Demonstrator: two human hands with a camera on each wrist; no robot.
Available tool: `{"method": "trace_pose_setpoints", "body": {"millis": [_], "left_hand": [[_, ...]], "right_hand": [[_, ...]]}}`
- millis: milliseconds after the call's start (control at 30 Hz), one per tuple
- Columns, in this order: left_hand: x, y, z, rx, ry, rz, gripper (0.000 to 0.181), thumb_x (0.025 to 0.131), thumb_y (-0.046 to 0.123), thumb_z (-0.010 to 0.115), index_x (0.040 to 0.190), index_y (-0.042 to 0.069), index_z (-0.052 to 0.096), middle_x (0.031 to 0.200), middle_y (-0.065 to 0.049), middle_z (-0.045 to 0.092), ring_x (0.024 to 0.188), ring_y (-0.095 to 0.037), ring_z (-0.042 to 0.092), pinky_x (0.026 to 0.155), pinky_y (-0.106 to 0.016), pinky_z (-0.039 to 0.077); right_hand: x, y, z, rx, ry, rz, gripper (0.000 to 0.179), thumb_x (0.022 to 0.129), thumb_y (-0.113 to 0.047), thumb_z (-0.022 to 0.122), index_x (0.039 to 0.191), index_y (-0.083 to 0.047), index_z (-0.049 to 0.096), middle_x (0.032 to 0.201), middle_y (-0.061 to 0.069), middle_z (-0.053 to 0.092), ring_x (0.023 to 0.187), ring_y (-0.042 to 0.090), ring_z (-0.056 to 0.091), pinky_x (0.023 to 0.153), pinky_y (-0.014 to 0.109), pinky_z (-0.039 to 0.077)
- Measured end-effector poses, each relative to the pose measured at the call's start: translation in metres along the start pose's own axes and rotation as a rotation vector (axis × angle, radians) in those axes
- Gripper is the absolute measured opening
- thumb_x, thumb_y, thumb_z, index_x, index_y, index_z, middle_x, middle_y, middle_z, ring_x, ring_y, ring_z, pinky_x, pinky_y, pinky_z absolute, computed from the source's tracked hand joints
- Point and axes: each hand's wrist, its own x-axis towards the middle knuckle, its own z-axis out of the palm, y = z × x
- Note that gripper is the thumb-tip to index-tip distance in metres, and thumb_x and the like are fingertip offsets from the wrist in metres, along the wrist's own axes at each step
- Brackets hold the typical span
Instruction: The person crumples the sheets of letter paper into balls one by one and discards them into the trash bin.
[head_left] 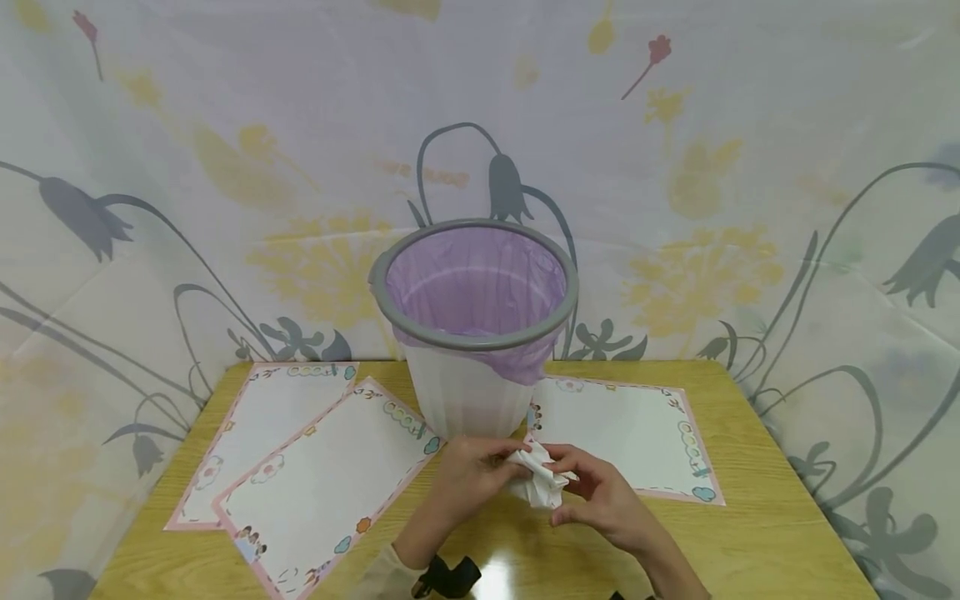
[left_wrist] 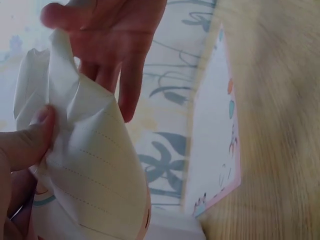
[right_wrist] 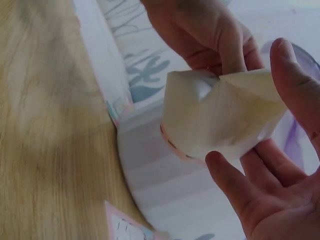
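Note:
A crumpled sheet of white paper is between both hands, close in front of the bin and over the wooden table. My left hand pinches it, the thumb pressed on its folds in the left wrist view. Dashed lines show on the folded paper, along with a bit of pink edge. Around its other side is my right hand, fingers spread and thumb held apart. In the right wrist view the right hand's fingertips are right at the lower edge of the crumpled paper.
A white bin with a grey rim and purple liner stands at the back middle. Two pink-bordered sheets overlap on the left; another sheet lies right of the bin. A floral cloth hangs behind the wooden table.

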Motion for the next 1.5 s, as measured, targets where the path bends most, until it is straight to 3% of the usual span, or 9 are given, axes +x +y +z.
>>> {"method": "trace_pose_setpoints", "body": {"millis": [300, 533, 700, 800, 933, 1067, 1233, 1333, 1500], "left_hand": [[0.001, 0.007, 0.009, 0.036, 0.091, -0.043, 0.018, 0.074, 0.015, 0.088, 0.091, 0.011, 0.082, 0.080, 0.005, 0.075, 0.053, 0.008, 0.052, 0.048, -0.011, 0.043], [0.003, 0.012, 0.014, -0.003, 0.124, -0.063, 0.016, 0.073, 0.005, 0.086, 0.088, 0.010, 0.082, 0.075, 0.002, 0.075, 0.056, 0.005, 0.058, 0.050, -0.012, 0.046], [0.005, 0.015, 0.013, -0.112, 0.041, -0.159, 0.014, 0.079, 0.006, 0.082, 0.093, 0.010, 0.081, 0.083, -0.002, 0.076, 0.064, 0.000, 0.063, 0.057, -0.017, 0.052], [0.006, 0.014, 0.008, -0.150, -0.038, -0.161, 0.021, 0.083, 0.011, 0.082, 0.104, 0.011, 0.079, 0.096, -0.002, 0.076, 0.075, -0.004, 0.065, 0.066, -0.021, 0.054], [0.007, 0.013, 0.001, -0.092, -0.178, -0.077, 0.054, 0.076, 0.023, 0.088, 0.125, 0.013, 0.069, 0.119, 0.002, 0.070, 0.099, -0.009, 0.064, 0.082, -0.026, 0.053], [0.008, 0.014, -0.001, 0.130, -0.239, 0.072, 0.084, 0.064, 0.037, 0.094, 0.136, 0.012, 0.059, 0.133, 0.000, 0.060, 0.119, -0.015, 0.056, 0.098, -0.031, 0.046], [0.008, 0.014, 0.004, 0.408, -0.085, 0.205, 0.087, 0.058, 0.044, 0.095, 0.131, 0.010, 0.061, 0.135, -0.003, 0.057, 0.120, -0.022, 0.052, 0.102, -0.037, 0.041], [0.005, 0.016, 0.007, 0.489, 0.040, 0.196, 0.083, 0.056, 0.048, 0.094, 0.125, 0.014, 0.063, 0.131, -0.005, 0.055, 0.115, -0.024, 0.049, 0.096, -0.039, 0.043], [-0.002, 0.019, 0.013, 0.456, 0.174, 0.113, 0.074, 0.057, 0.046, 0.093, 0.117, 0.012, 0.066, 0.118, -0.006, 0.053, 0.103, -0.022, 0.048, 0.082, -0.031, 0.049]], "right_hand": [[0.005, 0.006, 0.014, 0.122, 0.153, -0.070, 0.027, 0.078, 0.016, 0.074, 0.093, 0.001, 0.058, 0.123, 0.006, 0.059, 0.105, 0.019, 0.064, 0.073, 0.033, 0.060], [0.006, 0.011, 0.018, 0.074, 0.238, -0.131, 0.021, 0.079, 0.018, 0.072, 0.087, 0.002, 0.062, 0.111, 0.002, 0.063, 0.100, 0.015, 0.064, 0.071, 0.030, 0.060], [0.005, 0.011, 0.016, 0.096, 0.274, -0.133, 0.017, 0.078, 0.017, 0.072, 0.085, 0.001, 0.069, 0.106, 0.001, 0.067, 0.096, 0.013, 0.064, 0.070, 0.026, 0.059], [0.005, 0.009, 0.013, 0.114, 0.286, -0.116, 0.016, 0.079, 0.015, 0.073, 0.086, 0.000, 0.072, 0.106, 0.002, 0.068, 0.095, 0.013, 0.065, 0.072, 0.026, 0.058], [0.004, 0.004, 0.009, 0.103, 0.331, -0.069, 0.018, 0.079, 0.014, 0.073, 0.087, -0.003, 0.073, 0.106, 0.002, 0.069, 0.097, 0.014, 0.065, 0.076, 0.025, 0.057], [0.002, 0.001, 0.009, 0.126, 0.375, 0.000, 0.026, 0.080, 0.016, 0.071, 0.088, -0.008, 0.074, 0.106, 0.001, 0.069, 0.099, 0.014, 0.065, 0.076, 0.026, 0.057], [0.002, -0.001, 0.011, 0.180, 0.433, 0.077, 0.028, 0.084, 0.015, 0.068, 0.088, -0.012, 0.075, 0.107, -0.001, 0.068, 0.100, 0.015, 0.065, 0.075, 0.030, 0.059], [0.004, -0.002, 0.013, 0.186, 0.509, 0.089, 0.022, 0.084, 0.014, 0.069, 0.087, -0.007, 0.074, 0.106, 0.000, 0.067, 0.100, 0.017, 0.066, 0.077, 0.034, 0.059], [0.004, -0.004, 0.016, 0.248, 0.581, 0.065, 0.023, 0.083, 0.016, 0.068, 0.086, -0.005, 0.074, 0.106, 0.002, 0.066, 0.100, 0.017, 0.066, 0.078, 0.034, 0.059]]}}
